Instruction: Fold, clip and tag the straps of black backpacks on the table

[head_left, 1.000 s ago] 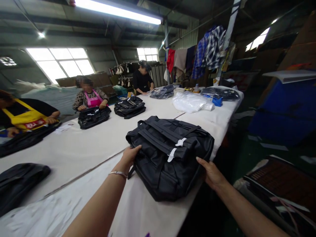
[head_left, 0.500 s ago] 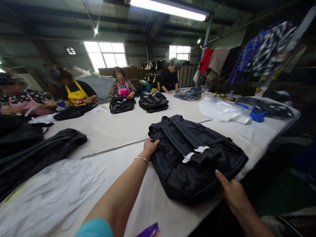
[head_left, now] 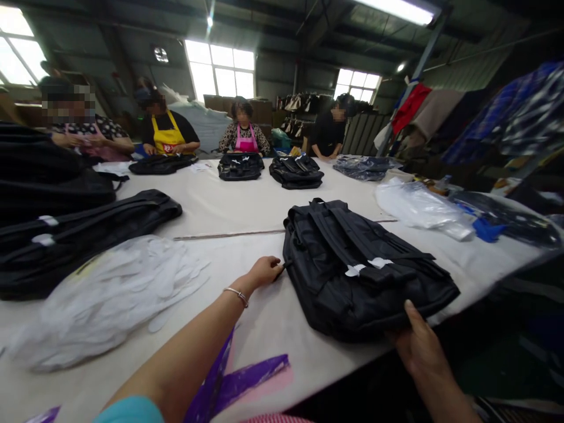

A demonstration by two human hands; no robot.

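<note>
From the head camera, we look across a dim workshop with bright windows [head_left: 220, 67] to a wide, pale surface [head_left: 247, 208], crossed by a dark seam [head_left: 229, 235]. Four co-workers [head_left: 170, 135] line its far side.

A black backpack [head_left: 365, 282] lies flat right of centre, straps upward, two white tags showing; its near right side reaches the edge of the surface, with dark space beyond. At its left side, our left hand [head_left: 267, 271] has its fingers pinched around a short black strap [head_left: 286, 265]. Our right hand [head_left: 420, 346] grips the near rim, thumb on top; the other fingers are hidden underneath, so we cannot tell how tightly they curl.

A broad pale stretch separates the backpack from a white pile [head_left: 118, 299] on our left, our left forearm reaching across it. Purple plastic [head_left: 249, 379] lies toward us. Beyond the backpack, more pale surface runs to two black bags [head_left: 295, 172]. Clear plastic [head_left: 425, 205] lies beyond its right side.
</note>
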